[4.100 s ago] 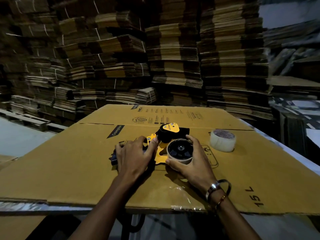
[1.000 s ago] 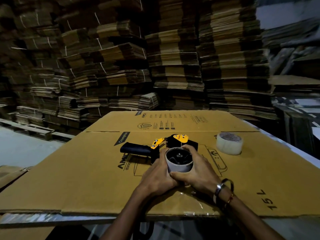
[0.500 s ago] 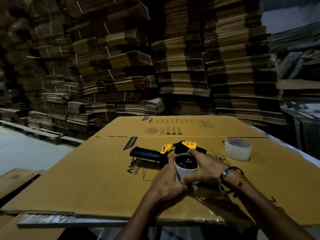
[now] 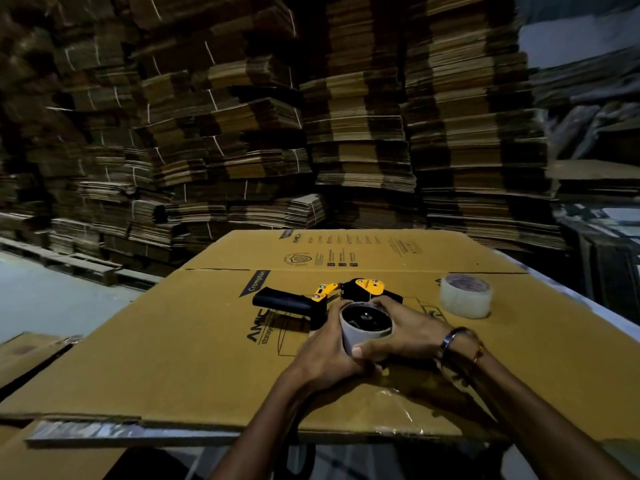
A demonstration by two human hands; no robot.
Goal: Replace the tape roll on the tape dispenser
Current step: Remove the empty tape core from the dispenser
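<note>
Both hands clamped on pale, nearly spent cardboard tape core (image 4: pixel 363 336) sitting on hub of black-and-yellow pistol-grip tape dispenser (image 4: pixel 322 299), mid-bench: left hand (image 4: pixel 327 355) & right hand (image 4: pixel 403 332) wrap its sides. Best to pull straight off hub, w/ dispenser pinned flat. New clear tape roll (image 4: pixel 465 296) waits far right. Brown flattened cardboard carton (image 4: pixel 173 358) reads "Crompton", "AMIC…".

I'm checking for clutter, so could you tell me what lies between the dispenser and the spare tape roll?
Only bare cardboard sheet lies between tape dispenser and spare tape roll, in the head view.
</note>
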